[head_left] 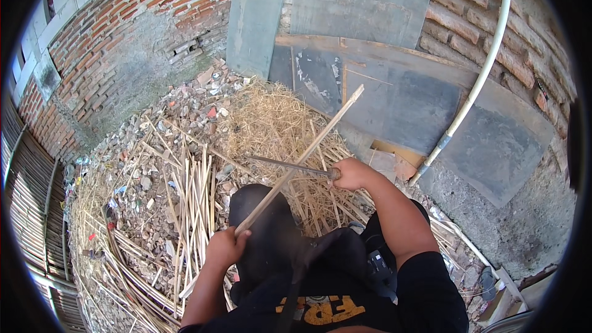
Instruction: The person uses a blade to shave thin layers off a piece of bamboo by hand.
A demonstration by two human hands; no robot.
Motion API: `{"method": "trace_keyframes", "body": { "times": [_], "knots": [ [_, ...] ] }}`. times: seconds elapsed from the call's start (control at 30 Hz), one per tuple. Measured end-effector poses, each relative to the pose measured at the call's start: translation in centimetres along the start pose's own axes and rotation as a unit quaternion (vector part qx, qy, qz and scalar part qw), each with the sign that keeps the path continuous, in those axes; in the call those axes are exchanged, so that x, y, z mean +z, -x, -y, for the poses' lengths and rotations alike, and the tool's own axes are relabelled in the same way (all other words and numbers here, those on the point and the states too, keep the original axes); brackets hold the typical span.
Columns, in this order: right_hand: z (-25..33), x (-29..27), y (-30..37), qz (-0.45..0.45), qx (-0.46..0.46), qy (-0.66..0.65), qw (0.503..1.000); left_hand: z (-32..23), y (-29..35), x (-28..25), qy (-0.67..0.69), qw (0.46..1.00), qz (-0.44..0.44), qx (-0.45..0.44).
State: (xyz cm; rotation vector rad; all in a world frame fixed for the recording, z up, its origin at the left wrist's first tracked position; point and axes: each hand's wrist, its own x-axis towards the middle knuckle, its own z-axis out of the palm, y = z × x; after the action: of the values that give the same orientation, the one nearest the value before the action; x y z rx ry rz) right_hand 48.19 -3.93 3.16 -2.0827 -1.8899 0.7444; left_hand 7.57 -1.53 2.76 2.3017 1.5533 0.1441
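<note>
My left hand (pixel 224 247) is closed around the lower end of a long split bamboo strip (pixel 320 138). The strip slants up and to the right, over my dark-clad knee, and its far end looks pale and freshly cut. My right hand (pixel 351 174) grips the handle of a long knife (pixel 271 161). The narrow dark blade points left and crosses the strip near its middle; whether it touches or only overlaps it, I cannot tell. Beneath the strip's upper half lies a heap of straw-coloured shavings (pixel 268 114).
Long bamboo strips (pixel 194 200) lie in a loose bundle on rubble (pixel 148 182) at the left. Brick walls (pixel 154 31) stand behind. Grey panels (pixel 401 95) lean at the back right, with a pale pipe (pixel 478 83) before them. A bamboo screen (pixel 31 191) runs along the far left.
</note>
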Motion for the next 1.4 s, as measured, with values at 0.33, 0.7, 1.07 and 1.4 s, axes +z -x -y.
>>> {"method": "trace_keyframes", "body": {
  "times": [0.33,0.7,1.07,1.4],
  "knots": [
    [-1.4,1.5,-0.8,0.000,-0.012,-0.007,1.000,0.2,-0.1,-0.1,0.010,1.000,0.005,0.002],
    [-2.2,2.3,-1.3,0.002,-0.029,-0.039,0.999,0.2,-0.3,0.0,0.002,1.000,0.009,-0.009],
    [-2.2,2.4,-1.4,0.006,-0.036,-0.029,0.999,0.2,-0.1,0.0,0.017,1.000,-0.001,0.007],
    [-2.0,2.3,-1.3,0.008,-0.027,-0.039,0.999,0.3,-0.1,0.1,0.010,1.000,-0.019,0.022]
  ]
}}
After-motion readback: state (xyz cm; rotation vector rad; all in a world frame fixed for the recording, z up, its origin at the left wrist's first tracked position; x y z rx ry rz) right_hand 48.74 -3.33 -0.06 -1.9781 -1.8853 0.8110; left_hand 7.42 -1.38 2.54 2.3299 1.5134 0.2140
